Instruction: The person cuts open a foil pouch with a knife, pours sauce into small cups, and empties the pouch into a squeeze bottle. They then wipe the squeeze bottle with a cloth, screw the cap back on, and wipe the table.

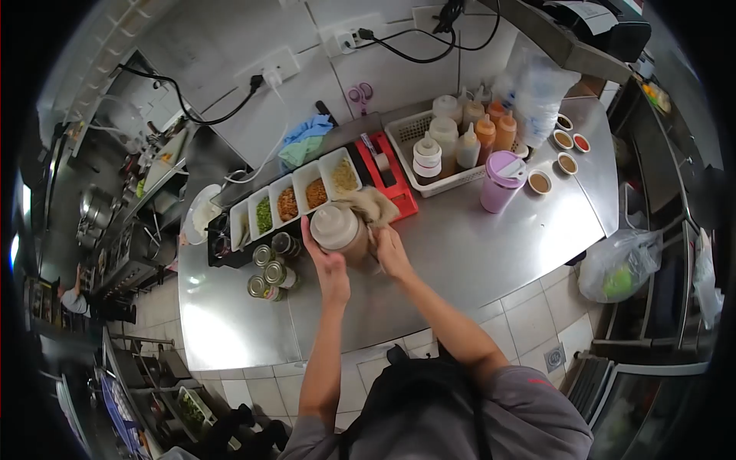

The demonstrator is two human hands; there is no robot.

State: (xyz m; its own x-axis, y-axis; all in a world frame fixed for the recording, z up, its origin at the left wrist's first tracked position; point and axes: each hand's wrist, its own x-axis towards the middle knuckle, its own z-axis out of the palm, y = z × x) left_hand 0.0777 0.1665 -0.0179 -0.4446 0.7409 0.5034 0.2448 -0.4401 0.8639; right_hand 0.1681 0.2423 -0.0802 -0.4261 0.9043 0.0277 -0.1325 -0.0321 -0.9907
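A large squeeze bottle with a whitish lid and brownish contents is held over the steel counter. My left hand is wrapped round its left side. On the other side my right hand is closed on a beige cloth, which lies against the bottle. Behind the bottle stands a row of white tubs with chopped green, orange-brown and pale foods. A red tray holding a dark tool sits behind the cloth. Several small jars stand left of my left hand.
A white basket of sauce bottles stands at the back, with a pink tumbler in front of it. Several small sauce cups are at the right. A blue-green cloth lies near the wall. Another person is at the far left.
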